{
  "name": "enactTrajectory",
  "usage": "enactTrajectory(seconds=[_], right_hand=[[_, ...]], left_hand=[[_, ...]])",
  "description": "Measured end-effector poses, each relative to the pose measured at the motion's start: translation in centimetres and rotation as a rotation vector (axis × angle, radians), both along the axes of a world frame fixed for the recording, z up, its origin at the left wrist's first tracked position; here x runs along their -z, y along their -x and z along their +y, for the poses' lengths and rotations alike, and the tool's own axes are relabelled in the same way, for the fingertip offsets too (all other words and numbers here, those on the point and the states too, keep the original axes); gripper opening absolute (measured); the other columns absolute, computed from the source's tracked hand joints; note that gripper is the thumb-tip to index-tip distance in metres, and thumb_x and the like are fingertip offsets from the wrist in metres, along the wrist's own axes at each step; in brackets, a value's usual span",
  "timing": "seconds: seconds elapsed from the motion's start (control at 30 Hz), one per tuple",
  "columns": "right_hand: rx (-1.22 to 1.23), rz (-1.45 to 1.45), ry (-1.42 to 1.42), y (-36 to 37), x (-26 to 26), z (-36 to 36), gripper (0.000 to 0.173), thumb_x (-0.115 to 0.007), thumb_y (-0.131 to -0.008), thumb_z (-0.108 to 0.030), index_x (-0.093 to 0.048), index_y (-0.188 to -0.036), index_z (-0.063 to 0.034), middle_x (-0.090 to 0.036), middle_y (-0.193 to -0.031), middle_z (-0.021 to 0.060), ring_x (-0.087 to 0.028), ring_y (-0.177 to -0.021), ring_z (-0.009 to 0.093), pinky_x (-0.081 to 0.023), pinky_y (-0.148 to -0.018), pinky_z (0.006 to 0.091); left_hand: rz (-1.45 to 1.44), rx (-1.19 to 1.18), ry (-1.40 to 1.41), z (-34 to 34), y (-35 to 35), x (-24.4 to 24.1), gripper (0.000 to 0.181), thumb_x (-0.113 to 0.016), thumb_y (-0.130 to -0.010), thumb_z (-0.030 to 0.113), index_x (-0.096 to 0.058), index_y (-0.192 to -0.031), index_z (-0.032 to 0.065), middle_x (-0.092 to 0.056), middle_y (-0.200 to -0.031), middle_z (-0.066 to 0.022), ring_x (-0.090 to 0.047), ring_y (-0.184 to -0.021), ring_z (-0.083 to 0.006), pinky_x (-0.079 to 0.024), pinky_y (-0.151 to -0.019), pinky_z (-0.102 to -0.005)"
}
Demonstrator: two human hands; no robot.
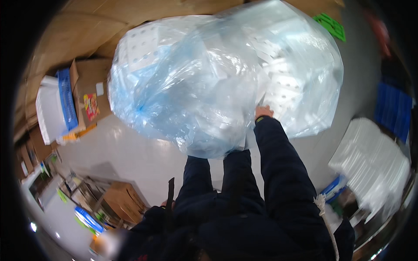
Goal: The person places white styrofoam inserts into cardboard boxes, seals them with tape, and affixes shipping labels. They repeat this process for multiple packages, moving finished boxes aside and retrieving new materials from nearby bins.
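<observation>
Large clear and bluish plastic bags (196,91) bulge in front of my legs, filled with white pieces that have rows of round holes or dots. A bluish bag with gathered film lies on the left, and a clearer bag (307,75) sits to the right. My right hand (264,112) reaches forward to where they meet. Its fingers are curled against the film and appear to grip it, though the fingertips are hidden. My left hand (164,204) hangs low beside my left thigh, mostly hidden by the dark sleeve and a strap.
Cardboard (81,29) lines the far side. A box with a colourful label (91,106) stands left beside a blue crate (67,98). A cart with a brown carton (124,200) is lower left. Stacked white sheets (372,166) and blue crates (393,111) stand right.
</observation>
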State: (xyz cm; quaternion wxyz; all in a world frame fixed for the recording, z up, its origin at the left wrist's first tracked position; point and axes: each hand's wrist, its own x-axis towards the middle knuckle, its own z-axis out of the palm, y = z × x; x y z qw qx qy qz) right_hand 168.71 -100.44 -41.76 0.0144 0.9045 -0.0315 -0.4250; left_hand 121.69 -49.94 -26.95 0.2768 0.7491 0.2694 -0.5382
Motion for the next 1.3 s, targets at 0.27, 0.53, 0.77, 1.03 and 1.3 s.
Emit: enactTrajectory(seconds=[0.27, 0.53, 0.77, 1.03, 1.3], right_hand=[[0.890, -0.693, -1.030, -4.1, -20.3, -9.8, 0.038, -0.061, -0.071, -0.001, -0.054, -0.108, 0.0014, -0.060, -0.098, 0.0105, -0.057, -0.088, 0.017, -0.047, -0.078, 0.0290], [-0.841, -0.507, -1.490, -0.6, -44.3, 9.4, 0.034, -0.061, -0.061, -0.003, -0.067, -0.092, -0.0153, -0.050, -0.076, 0.0007, -0.053, -0.085, 0.021, -0.036, -0.089, 0.0429], [-0.733, -0.635, -1.023, 2.8, -44.0, 12.1, 0.055, -0.058, -0.068, 0.001, -0.051, -0.120, -0.0125, -0.042, -0.127, 0.0130, -0.041, -0.117, 0.029, -0.033, -0.096, 0.0451], [0.686, 0.178, -1.467, 9.0, -38.2, 11.8, 0.037, -0.055, -0.083, -0.005, -0.046, -0.118, 0.0021, -0.058, -0.105, 0.0098, -0.056, -0.094, 0.016, -0.045, -0.081, 0.0287], [0.622, -0.412, -1.335, 10.6, -42.2, 11.4, 0.028, -0.058, -0.083, -0.009, -0.052, -0.107, 0.0027, -0.062, -0.096, 0.0096, -0.059, -0.088, 0.015, -0.046, -0.076, 0.0269]], left_hand=[[-0.401, -0.481, 0.040, -15.1, -15.9, -8.6, 0.030, -0.056, -0.082, 0.025, -0.057, -0.103, 0.0043, -0.064, -0.088, -0.0112, -0.063, -0.077, -0.0195, -0.050, -0.071, -0.0303], [-0.413, -1.567, 1.362, -9.4, -34.0, -19.8, 0.075, -0.059, -0.077, 0.048, -0.028, -0.134, 0.0109, -0.043, -0.127, -0.0138, -0.052, -0.105, -0.0339, -0.046, -0.084, -0.0456], [-0.726, -1.026, 0.911, -5.6, -25.0, -22.8, 0.058, -0.051, -0.072, 0.010, -0.036, -0.127, 0.0000, -0.052, -0.115, -0.0146, -0.052, -0.106, -0.0257, -0.041, -0.092, -0.0352], [-0.928, -0.929, 0.779, -9.0, -21.4, -22.4, 0.043, -0.053, -0.083, 0.009, -0.040, -0.122, -0.0015, -0.057, -0.105, -0.0101, -0.053, -0.096, -0.0173, -0.044, -0.082, -0.0306], [-1.155, -0.922, 0.331, -15.5, -25.1, -26.3, 0.032, -0.056, -0.082, 0.015, -0.045, -0.104, -0.0049, -0.064, -0.083, -0.0127, -0.061, -0.078, -0.0174, -0.047, -0.072, -0.0276]])
